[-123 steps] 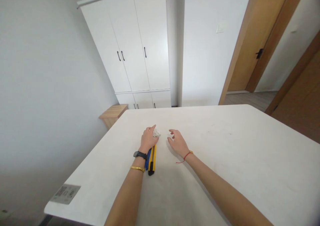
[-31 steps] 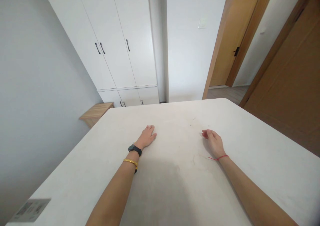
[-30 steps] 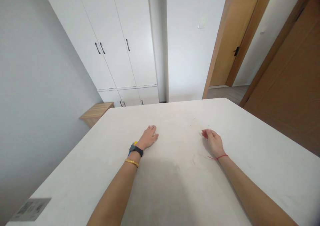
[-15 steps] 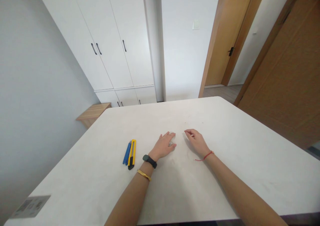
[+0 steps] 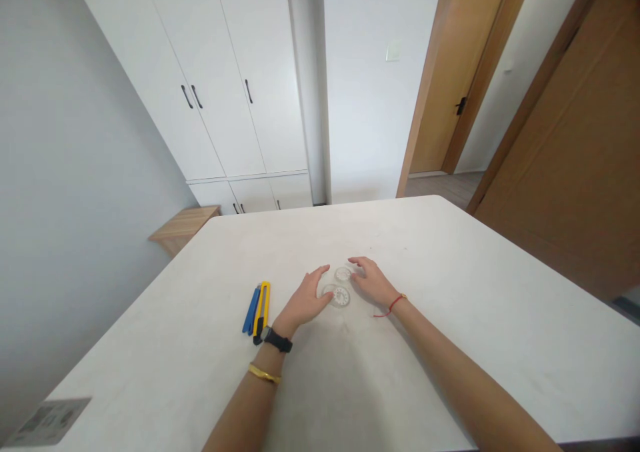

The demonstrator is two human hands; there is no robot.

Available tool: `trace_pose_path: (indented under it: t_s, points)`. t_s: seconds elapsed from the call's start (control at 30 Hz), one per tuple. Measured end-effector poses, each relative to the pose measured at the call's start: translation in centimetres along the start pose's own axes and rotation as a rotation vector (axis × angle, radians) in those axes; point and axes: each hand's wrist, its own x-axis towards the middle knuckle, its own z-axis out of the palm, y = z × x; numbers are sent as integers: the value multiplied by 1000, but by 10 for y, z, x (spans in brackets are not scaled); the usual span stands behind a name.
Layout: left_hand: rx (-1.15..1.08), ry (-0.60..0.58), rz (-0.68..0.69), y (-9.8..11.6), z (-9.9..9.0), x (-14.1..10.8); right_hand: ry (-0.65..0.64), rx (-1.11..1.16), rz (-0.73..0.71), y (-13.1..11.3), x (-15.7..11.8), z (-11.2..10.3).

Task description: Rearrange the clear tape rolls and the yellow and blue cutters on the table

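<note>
Two small round see-through pieces with white patterned, dial-like centres lie flat on the white table (image 5: 400,372) between my hands. The nearer round piece (image 5: 342,297) is the larger; the farther round piece (image 5: 343,274) sits just beyond it. My left hand (image 5: 301,301) is open at the left, its thumb over the left edge of the nearer piece. From the right, my right hand (image 5: 375,283) curves with fingers and thumb apart, the thumb by the right edge of the farther piece. Whether either thumb presses on a piece I cannot tell.
Left of my left wrist lie a yellow utility knife (image 5: 263,311) and a slim blue tool (image 5: 251,310), side by side. A printed label (image 5: 50,422) is at the table's near left corner. White cabinets (image 5: 240,125) stand beyond the table, with a wooden door (image 5: 575,139) to the right.
My left hand has drawn back to the left, uncovering the round pieces. My right hand has moved left and its pinched fingers have spread beside the farther piece.
</note>
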Motion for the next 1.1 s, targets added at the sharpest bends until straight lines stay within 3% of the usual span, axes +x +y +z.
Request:
trace_pose_path:
  t_s: [0.07, 0.13, 0.2, 0.27, 0.33, 0.47, 0.6, 0.73, 0.93, 1.1]
  points:
    - [108, 21, -52, -9, -11, -11, -12, -1, 18, 0, -1, 2]
    - [292, 118, -177, -20, -26, -24, -11, 6, 32, 0, -4, 2]
    - [516, 229, -443, -30, -41, -38, -1, 25, 40, 1, -6, 2]
    - [619, 263, -749, -38, -52, -50, 16, 46, 49, 1, -7, 2]
    - [638, 234, -884, -42, -55, -56, 24, 54, 57, 2, -6, 2]
    - [689, 169, -748, -32, -40, -51, 28, 31, 54, 1, -5, 4]
    - [691, 45, -490, -11, -19, -27, 16, 6, 25, 2, -9, 4]
    - [584, -96, -230, 2, -10, 1, 1, -24, -48, 5, -12, 3]
    - [358, 35, -79, -11, 1, 12, -77, -54, -115, 9, -12, -1]
    - [321, -52, -16, -7, 7, -6, -152, -111, -68, 1, -8, 1]
